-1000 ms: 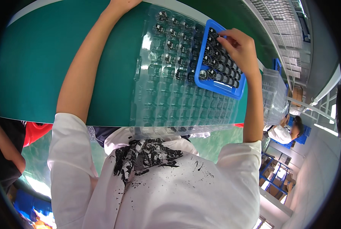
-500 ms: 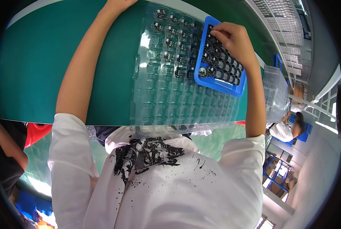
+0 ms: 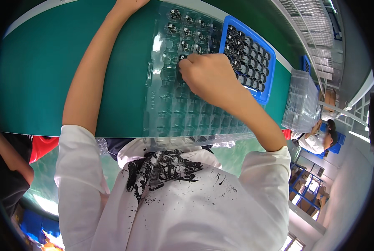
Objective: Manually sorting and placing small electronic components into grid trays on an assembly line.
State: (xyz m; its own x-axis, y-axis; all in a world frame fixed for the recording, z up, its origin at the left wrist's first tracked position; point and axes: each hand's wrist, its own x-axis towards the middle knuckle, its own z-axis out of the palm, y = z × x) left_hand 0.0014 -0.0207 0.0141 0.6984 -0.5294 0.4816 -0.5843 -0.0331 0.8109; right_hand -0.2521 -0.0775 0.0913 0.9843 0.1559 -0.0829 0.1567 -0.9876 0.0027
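My right hand (image 3: 210, 77) is over a clear plastic blister tray (image 3: 164, 119), its fingers pinched together at the tray's left-middle pockets. Whatever sits between the fingertips is hidden by the hand. Small round black parts (image 3: 186, 32) with silvery tops fill several pockets in the far half of the tray. Close by on the right, a blue bin (image 3: 272, 69) holds rows of similar round parts (image 3: 254, 62), some showing grey faces; my right wrist covers its near-left corner. Of my left hand (image 3: 130, 3), only the back shows at the top edge; its fingers are out of view.
Everything lies on a green table (image 3: 32, 79) with a pale rim. A stack of clear trays (image 3: 300, 100) stands at the table's right end. Another person's arm (image 3: 11, 154) shows at the left, and a person in white (image 3: 316, 140) is farther off at the right.
My right hand has moved left from the blue bin to the pockets of the clear tray. The bin sits slightly farther right. My left arm is almost unchanged.
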